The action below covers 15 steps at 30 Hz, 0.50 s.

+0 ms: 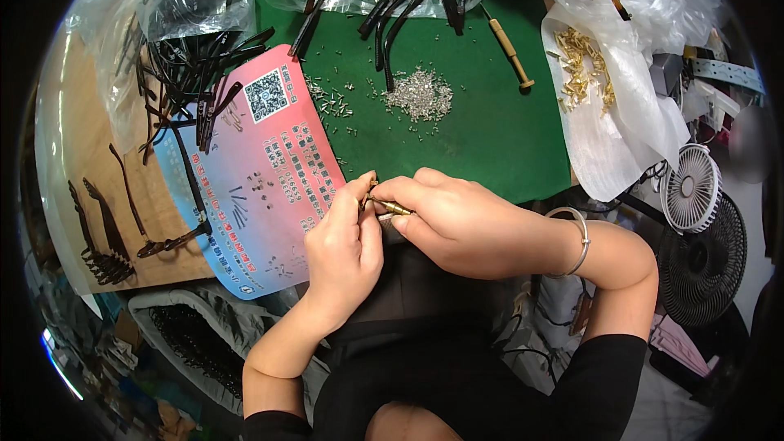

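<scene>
The surface (498, 147) in front of you, green through the middle of the frame, carries plenty that looks unworked, so you seem to be well short of done. The printed sheet (233, 143) left of centre has a few tiny loose bits on it. In the upper left, your black temples (207, 114) lie in a loose tangle, and that heap is probably left to do, though you can't be sure from this view.

Your left hand (339, 249), at the centre of the frame, is closed in a pinch at the fingertips. Your right hand (457, 216), just beside it, is closed too, thumb and forefinger around a slim tool.

In the lower left, some brown temples (106, 265) sit in a neat row; whether you have finished those or only set them out, you cannot tell here. The gold parts (574, 42) in the upper right lie loose on white wrap. The driver (508, 47) near them is set down, out of your hands. Above centre, the silver bits (420, 95) form a large scattered pile, so much of that stock looks unused.

Your brass tool (398, 208) points at the small dark piece (365, 202) in your left fingertips, which appears part-way through; your fingers hide its joint.
</scene>
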Each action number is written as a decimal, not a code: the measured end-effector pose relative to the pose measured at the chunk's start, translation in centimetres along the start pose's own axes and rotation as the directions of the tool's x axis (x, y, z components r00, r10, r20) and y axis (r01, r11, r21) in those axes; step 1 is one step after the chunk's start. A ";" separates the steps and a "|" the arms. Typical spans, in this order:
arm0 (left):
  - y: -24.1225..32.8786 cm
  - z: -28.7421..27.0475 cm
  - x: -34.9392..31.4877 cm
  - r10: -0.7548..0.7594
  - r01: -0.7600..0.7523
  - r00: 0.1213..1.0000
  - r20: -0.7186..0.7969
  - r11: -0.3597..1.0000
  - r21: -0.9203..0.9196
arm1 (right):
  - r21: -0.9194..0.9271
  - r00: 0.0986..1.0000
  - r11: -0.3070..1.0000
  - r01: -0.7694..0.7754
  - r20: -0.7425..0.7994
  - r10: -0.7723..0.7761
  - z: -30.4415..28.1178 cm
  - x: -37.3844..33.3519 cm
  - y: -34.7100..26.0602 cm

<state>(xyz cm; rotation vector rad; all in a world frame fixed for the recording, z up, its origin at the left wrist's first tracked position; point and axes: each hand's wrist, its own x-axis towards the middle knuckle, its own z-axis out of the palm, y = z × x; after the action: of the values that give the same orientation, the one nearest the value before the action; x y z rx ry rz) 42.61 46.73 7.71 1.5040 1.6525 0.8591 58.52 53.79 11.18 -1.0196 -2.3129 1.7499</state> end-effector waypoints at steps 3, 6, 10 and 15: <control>0.1 -0.1 0.1 0.001 -0.001 1.000 0.011 1.000 -0.009 | 0.022 1.000 1.000 -0.015 0.001 0.015 0.0 0.1 -0.1; -0.1 0.0 0.1 0.005 -0.005 1.000 0.008 1.000 -0.014 | 0.031 0.999 0.999 -0.036 0.008 0.036 0.1 0.3 -0.2; -0.2 -0.1 0.1 0.006 -0.006 1.000 0.010 1.000 -0.020 | 0.012 1.000 1.000 -0.006 -0.009 0.006 0.5 0.6 0.1; -0.2 0.1 0.2 0.010 -0.010 1.000 0.014 0.999 -0.032 | -0.013 0.967 0.972 -0.236 0.099 0.236 -0.3 0.6 -1.3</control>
<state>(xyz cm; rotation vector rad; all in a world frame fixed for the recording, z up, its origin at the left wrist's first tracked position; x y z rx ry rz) 42.56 46.86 7.45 1.4942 1.6147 0.8746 57.60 54.19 12.23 -1.2848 -2.3328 1.9244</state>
